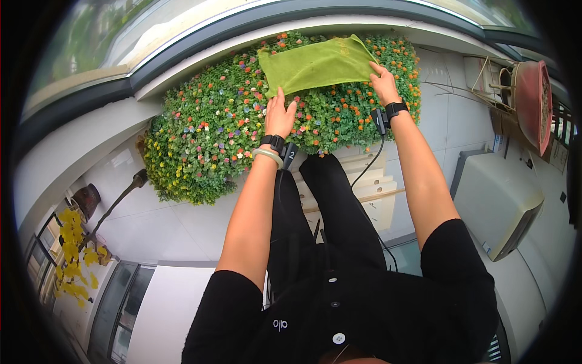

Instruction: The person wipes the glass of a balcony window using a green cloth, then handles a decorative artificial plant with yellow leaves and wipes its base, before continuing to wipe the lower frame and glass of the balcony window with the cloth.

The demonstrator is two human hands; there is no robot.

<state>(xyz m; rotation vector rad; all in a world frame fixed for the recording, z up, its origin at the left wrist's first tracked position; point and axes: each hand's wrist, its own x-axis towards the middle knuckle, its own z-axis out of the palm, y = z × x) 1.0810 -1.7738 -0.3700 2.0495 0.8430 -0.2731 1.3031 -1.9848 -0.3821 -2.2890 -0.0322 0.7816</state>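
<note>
A green cloth (318, 63) lies spread over a bed of small-leaved plants with colourful little flowers (218, 123), below the window. My left hand (279, 116) is at the cloth's near left corner, fingertips touching its edge, fingers mostly extended. At the right end of the cloth, my right hand (384, 84) has its thumb and fingers at the near right corner; whether they pinch the fabric is hard to tell. Each wrist wears a black strap with a small device and a cable, and a pale bangle circles the left wrist.
A window frame and sill (191, 63) run behind the flowers. To the right are a reddish pot (536, 107) with bare stems and a grey-white boxy unit (498, 200). Pale slatted boards (373, 182) lie by my legs. A yellow-leaved plant (70, 255) stands at left.
</note>
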